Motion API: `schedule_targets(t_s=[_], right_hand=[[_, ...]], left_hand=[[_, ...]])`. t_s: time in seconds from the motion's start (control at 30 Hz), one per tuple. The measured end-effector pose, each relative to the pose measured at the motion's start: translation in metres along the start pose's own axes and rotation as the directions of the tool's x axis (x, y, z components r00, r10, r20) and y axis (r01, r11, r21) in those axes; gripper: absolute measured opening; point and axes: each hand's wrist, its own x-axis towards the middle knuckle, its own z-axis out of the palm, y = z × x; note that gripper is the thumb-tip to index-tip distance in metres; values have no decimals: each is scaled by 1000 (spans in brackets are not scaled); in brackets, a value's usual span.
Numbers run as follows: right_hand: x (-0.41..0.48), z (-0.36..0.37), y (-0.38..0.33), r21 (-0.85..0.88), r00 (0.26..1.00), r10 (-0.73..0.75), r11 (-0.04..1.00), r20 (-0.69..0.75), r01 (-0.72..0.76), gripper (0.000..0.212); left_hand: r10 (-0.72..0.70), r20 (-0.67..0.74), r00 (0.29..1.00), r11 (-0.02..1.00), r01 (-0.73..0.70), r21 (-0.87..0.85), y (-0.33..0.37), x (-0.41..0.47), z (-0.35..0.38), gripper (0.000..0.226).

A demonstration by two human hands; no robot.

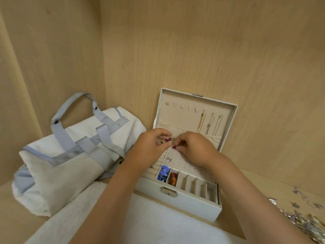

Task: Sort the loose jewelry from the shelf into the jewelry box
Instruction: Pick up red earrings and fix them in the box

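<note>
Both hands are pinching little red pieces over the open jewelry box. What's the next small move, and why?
Probably lower the red piece in the right hand onto the perforated panel below, near the silver earring: it hangs over those holes, and most are free.

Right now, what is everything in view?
jewelry box: one, white, open, on the shelf
necklaces: three, one gold and two silver, hanging inside the lid
blue piece: one, front-left compartment
orange piece: one, compartment next to it
small silver piece: one, on the perforated panel
dark red pieces: two, held above the box
loose jewelry: a pile, silver, shelf at right
bag: one, white with pale blue straps, left of the box
fleecy cloth: one, white, in front
hands: left and right, each pinching one dark red piece
</note>
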Motion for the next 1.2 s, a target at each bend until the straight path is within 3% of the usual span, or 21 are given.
schedule_targets(t_s=[0.07, 0.17, 0.3, 0.5, 0.7, 0.93, 1.13, 1.2], right_hand=[[-2, 0, 5, 105, 1000, -7, 994, -23, 9, 21], [-14, -5, 4, 303, 980, -36, 948, -198, 96, 36], [-26, -12, -3, 439, 961, -46, 883, -273, 167, 33], [-26, -11, -1, 442, 955, -44, 880, -293, 176, 17], [-27, -15, 0, 503, 959, -14, 850, -282, 160, 10], [-28, -13, 2, 532, 963, -2, 833, -271, 151, 18], [-28, -9, 11, 434, 981, -18, 895, -193, 102, 12], [-28, -4, 16, 402, 982, 15, 913, -189, 64, 10]], left_hand=[[-15, -6, 1000, 1000, 14, -25, 1, 1, 1, 19], [-18, -23, 1000, 997, 16, -80, 2, 2, 1, 14], [-28, -22, 999, 983, 24, -180, 7, 4, 4, 11], [-136, -68, 988, 958, 114, -262, 11, 4, 9, 16], [-116, -35, 993, 959, 103, -265, 17, 1, 11, 7], [-131, -14, 991, 954, 122, -273, 17, 1, 12, 19], [-113, 7, 994, 986, 113, -123, 12, 3, 15, 7], [-70, 19, 997, 998, 70, 8, 9, 3, 18, 15]])
